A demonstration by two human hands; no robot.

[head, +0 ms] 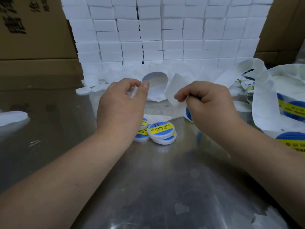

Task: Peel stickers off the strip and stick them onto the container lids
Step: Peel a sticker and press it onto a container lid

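While the left hand [122, 103] pinches a round sticker [156, 85] by its edge above the table [156, 179], the right hand [209, 104] grips the backing strip [175, 90] just beside it. Labelled lids [160, 130] lie stacked beneath the hands, mid-table, with plain lids [83, 90] toward the far edge.

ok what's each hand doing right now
Left hand: closed, pinching a round sticker by its edge.
Right hand: closed, pinching the white strip.
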